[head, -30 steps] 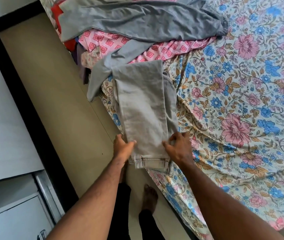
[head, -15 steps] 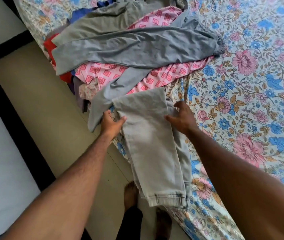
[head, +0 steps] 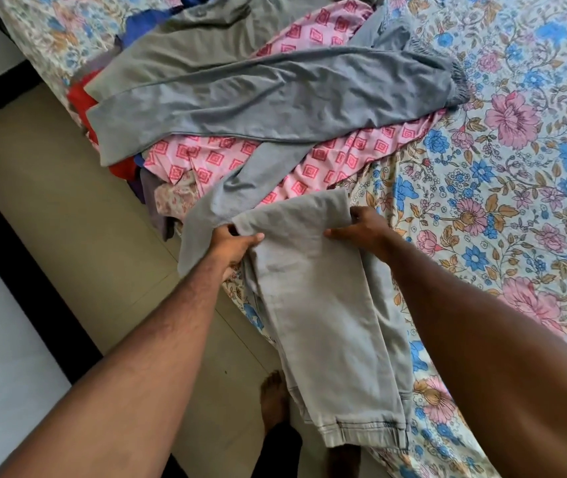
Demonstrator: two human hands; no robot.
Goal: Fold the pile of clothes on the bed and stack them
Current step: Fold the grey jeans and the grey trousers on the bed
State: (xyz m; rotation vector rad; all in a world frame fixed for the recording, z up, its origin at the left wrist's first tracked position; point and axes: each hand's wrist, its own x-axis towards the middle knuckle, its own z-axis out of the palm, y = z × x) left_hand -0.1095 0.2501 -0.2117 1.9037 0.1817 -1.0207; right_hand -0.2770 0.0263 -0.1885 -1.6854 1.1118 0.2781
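A person folding laundry at the bedside grips the far end of a pair of light grey cotton trousers (head: 326, 305), which lie lengthwise along the near-left edge of the bed with the floral-print sheet (head: 502, 201), their hemmed cuffs nearest the viewer and hanging just past the mattress edge. The left hand (head: 237, 244) pinches the far-left corner, fingers curled into the cloth; the right hand (head: 361, 227) holds the far-right corner, thumb on top. Both hands sit level at the fold, so the long axis runs straight back toward the body, and a pull that way looks the likely next fold. The cloth appears already doubled, smooth and limp. Just beyond waits the unsorted pile of grey, pink-patterned, red and blue clothes (head: 257, 98).
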